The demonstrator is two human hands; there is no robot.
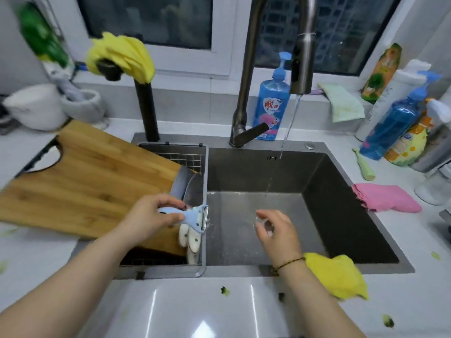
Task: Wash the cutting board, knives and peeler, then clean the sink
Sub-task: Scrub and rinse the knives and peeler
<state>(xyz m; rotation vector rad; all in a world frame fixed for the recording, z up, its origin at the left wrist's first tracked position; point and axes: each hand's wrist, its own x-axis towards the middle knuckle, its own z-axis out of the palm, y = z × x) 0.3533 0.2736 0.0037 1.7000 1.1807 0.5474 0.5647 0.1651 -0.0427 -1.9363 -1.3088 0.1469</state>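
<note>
Left hand [150,217] pinches peeler [194,215] over sink [341,203].

Brightly and evenly lit from overhead, dark beyond the window [151,20] at top. Streaked with white glare on the glossy counter [170,308] at bottom centre. Softly shadowed inside the sink [341,191]. Bowed strongly toward the edges. Smeared by motion at upper left and lower right.
</note>
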